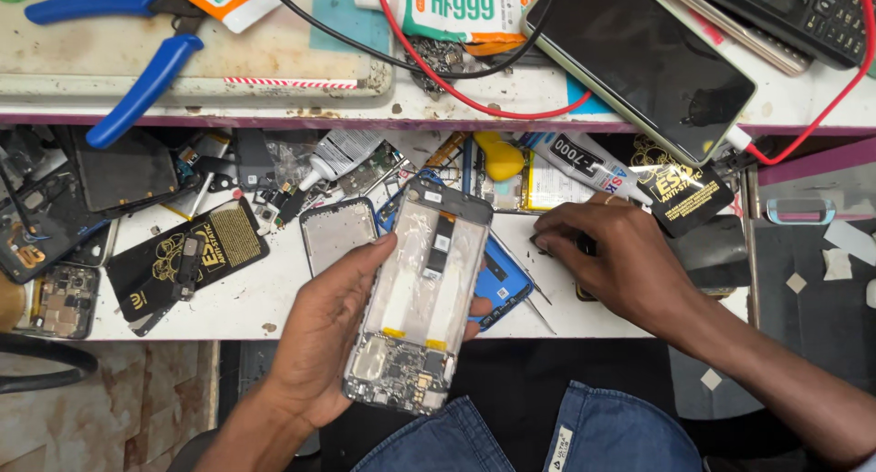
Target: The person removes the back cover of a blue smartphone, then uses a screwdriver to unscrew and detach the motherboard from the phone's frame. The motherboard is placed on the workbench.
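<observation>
My left hand (319,335) grips an opened phone body (422,294) with its back removed, showing the circuit board at the near end and a flex cable down the middle. It is held over the front edge of the white lower shelf (246,299). My right hand (607,258) rests palm down on the shelf to the right, fingertips pressed on something small and dark that I cannot make out. A blue phone part (504,285) and thin metal tweezers (534,299) lie between the two hands.
Blue-handled pliers (137,52), a glue tube (465,11), red and black wires (474,93) and a black smartphone (639,57) sit on the upper bench. The shelf holds black packets (187,258), a phone frame (339,235), a yellow pick (500,155) and several broken phone parts (55,217).
</observation>
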